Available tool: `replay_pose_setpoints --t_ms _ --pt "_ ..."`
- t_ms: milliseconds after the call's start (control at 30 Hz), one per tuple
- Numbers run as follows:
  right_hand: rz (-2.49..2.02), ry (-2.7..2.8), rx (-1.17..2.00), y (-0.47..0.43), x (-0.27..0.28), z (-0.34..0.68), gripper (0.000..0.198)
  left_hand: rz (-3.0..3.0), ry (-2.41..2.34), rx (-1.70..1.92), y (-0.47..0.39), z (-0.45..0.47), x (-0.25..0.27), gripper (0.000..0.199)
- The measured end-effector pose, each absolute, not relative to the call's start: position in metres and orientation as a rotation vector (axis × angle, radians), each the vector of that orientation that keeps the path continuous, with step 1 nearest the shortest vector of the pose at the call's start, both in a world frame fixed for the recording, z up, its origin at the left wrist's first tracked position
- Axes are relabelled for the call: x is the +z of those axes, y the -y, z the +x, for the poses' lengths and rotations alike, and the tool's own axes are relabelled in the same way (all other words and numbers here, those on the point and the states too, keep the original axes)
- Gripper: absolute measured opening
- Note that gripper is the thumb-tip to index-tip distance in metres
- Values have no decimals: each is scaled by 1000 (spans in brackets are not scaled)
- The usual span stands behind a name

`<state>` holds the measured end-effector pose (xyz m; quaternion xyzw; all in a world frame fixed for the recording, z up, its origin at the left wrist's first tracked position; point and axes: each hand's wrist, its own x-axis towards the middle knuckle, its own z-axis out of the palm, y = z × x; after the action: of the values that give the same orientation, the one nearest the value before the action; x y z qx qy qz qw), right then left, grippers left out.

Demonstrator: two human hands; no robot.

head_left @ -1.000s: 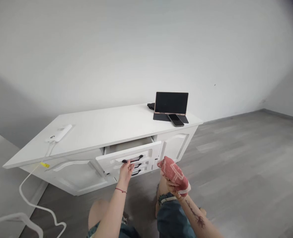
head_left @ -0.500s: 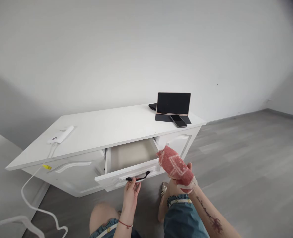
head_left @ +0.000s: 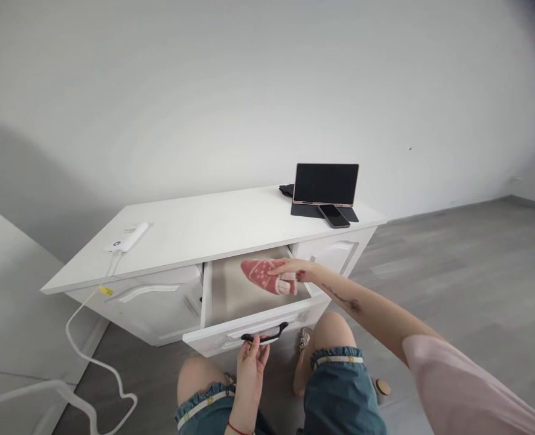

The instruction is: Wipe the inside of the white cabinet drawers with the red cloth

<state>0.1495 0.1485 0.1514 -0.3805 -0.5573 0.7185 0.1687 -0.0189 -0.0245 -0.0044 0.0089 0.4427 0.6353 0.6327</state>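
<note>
My left hand [head_left: 250, 362] has its fingers curled on the black handle [head_left: 265, 334] of the middle drawer. That white drawer [head_left: 229, 287] is pulled out of the cabinet, and its pale inside shows. Over it, my right hand [head_left: 290, 266] grips fuzzy red socks [head_left: 261, 273] with a white pattern and a striped cuff. The toe end points left across the drawer. Whether the socks touch the drawer floor I cannot tell.
On the white cabinet top [head_left: 195, 229] stand a tablet [head_left: 325, 184], a phone [head_left: 334, 216] and a dark item [head_left: 286, 190] behind. A white power strip [head_left: 129, 237] lies at the left, its cable [head_left: 84, 356] hanging down. My knees are below the drawer front.
My right hand has carried the socks left, from in front of the cabinet to over the drawer. My left hand stays on the handle. The view has shifted slightly.
</note>
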Motion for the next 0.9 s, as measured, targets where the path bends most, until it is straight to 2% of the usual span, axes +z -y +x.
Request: replay_pose_setpoints --t_ms 67,133,267,400,500,567,733,800,900 --pt "-1107 1791 2087 -161 141 124 38 27 -1003 1462 27 -18 -4 10" --pt "-1144 2152 1921 -169 127 102 28 18 -991 1474 28 -17 -4 11" --pt "-978 2862 1122 -169 106 76 17 -4 -962 1489 29 -17 -5 18" --pt "-655 3077 483 -154 101 76 37 36 -933 1448 30 -18 -3 19" --pt "-534 3115 208 -145 101 80 57 30 -913 1418 31 -19 -1 17" --pt "-438 3145 142 -143 101 79 61 16 -906 1398 31 -20 1 15" --pt "-190 3203 96 -154 86 57 48 -31 -933 1374 30 -21 3 16" --pt "-128 3220 217 -158 74 48 45 -42 -925 1380 31 -21 3 17" --pt "-131 3213 594 -157 57 40 37 -45 -925 1366 31 -22 4 19"
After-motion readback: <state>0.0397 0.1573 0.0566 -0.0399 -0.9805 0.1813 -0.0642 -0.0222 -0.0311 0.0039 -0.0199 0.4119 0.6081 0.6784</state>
